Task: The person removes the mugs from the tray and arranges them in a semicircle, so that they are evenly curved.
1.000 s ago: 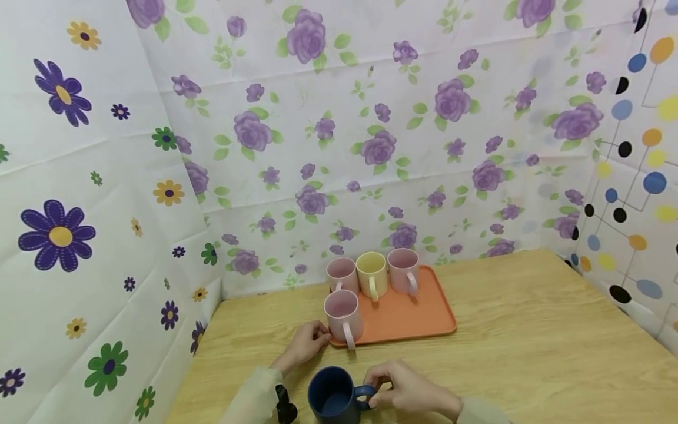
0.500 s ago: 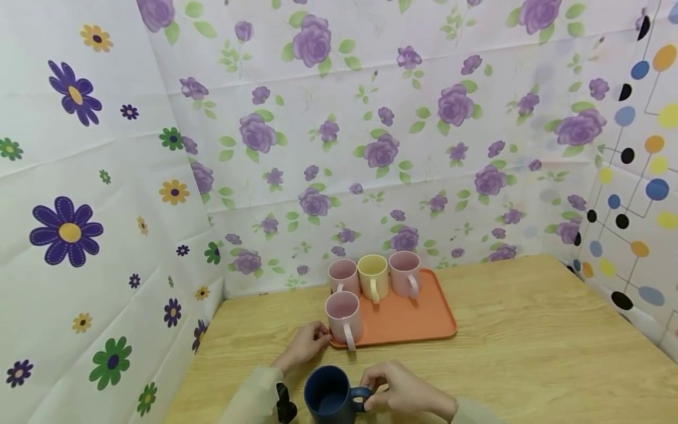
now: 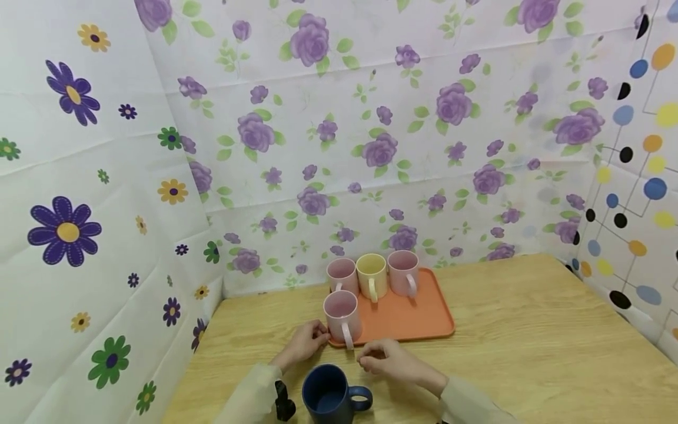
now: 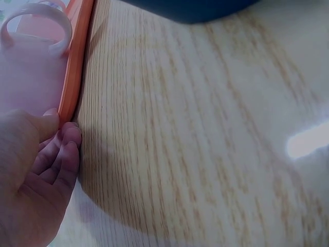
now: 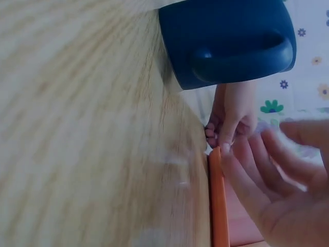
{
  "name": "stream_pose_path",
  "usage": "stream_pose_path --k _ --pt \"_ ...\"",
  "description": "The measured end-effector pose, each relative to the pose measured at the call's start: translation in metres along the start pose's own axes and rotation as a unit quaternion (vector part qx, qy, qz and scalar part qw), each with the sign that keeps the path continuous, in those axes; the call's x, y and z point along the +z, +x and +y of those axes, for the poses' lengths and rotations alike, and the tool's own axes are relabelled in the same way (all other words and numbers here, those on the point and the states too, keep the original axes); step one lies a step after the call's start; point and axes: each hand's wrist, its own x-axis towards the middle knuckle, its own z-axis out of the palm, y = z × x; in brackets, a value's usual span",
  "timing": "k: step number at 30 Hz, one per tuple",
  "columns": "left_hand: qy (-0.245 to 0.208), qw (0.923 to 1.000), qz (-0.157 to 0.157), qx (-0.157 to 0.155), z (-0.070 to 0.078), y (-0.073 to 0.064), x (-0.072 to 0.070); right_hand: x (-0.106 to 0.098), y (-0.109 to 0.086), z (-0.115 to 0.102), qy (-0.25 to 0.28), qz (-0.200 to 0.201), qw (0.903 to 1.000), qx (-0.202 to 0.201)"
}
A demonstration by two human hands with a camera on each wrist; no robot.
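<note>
My left hand (image 3: 304, 343) pinches the near-left corner of the orange tray (image 3: 410, 321); in the left wrist view the thumb lies on top of the rim and the curled fingers at its outer side. A dark blue mug (image 3: 325, 403) stands upright on the table in front of me, handle to the right. Just beyond that handle hovers my right hand (image 3: 394, 363), apart from mug and tray, fingers loosely bent around nothing. On the tray a pink mug (image 3: 343, 321) sits at the front left. Behind it stand another pink mug (image 3: 341, 272), a yellow mug (image 3: 372, 280) and a third pink mug (image 3: 404, 275).
The wooden table (image 3: 529, 341) extends to the right of the tray. A rose-patterned cloth (image 3: 381, 147) hangs close behind the tray. Patterned cloths also close off the left and right sides. A small black object (image 3: 284, 403) is at my left sleeve.
My right hand has let go of the blue mug's handle and moved forward toward the tray. Before that, the mug shifted slightly left. The left hand stays at the tray corner.
</note>
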Motion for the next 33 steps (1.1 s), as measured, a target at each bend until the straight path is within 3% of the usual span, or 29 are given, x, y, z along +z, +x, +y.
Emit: stream_pose_path --k 3,6,10,16,20,26,33 --pt "-0.008 0.9999 -0.004 -0.005 0.001 0.000 0.001 0.001 0.008 0.003 -0.026 0.048 0.9985 0.003" --pt "-0.007 0.9999 -0.001 -0.009 0.000 0.000 -0.001 0.003 0.017 0.005 -0.051 0.066 0.9965 -0.007" --pt "-0.003 1.0000 0.006 -0.006 -0.001 0.001 -0.001 0.006 0.025 0.009 -0.064 0.055 0.9962 -0.023" --pt "-0.001 0.9999 0.010 -0.002 -0.001 0.001 0.001 0.008 0.029 0.013 -0.054 0.036 0.9978 -0.010" --pt "-0.002 0.9999 0.008 -0.010 -0.001 0.001 0.002 0.008 0.029 0.014 -0.072 0.086 0.9937 0.003" --pt "-0.028 0.9995 0.007 -0.011 0.000 0.000 0.002 0.005 0.030 0.015 -0.088 0.192 0.9773 0.008" --pt "-0.027 0.9995 -0.002 -0.018 0.001 0.000 0.001 -0.003 0.031 0.011 -0.052 0.210 0.9762 -0.008"
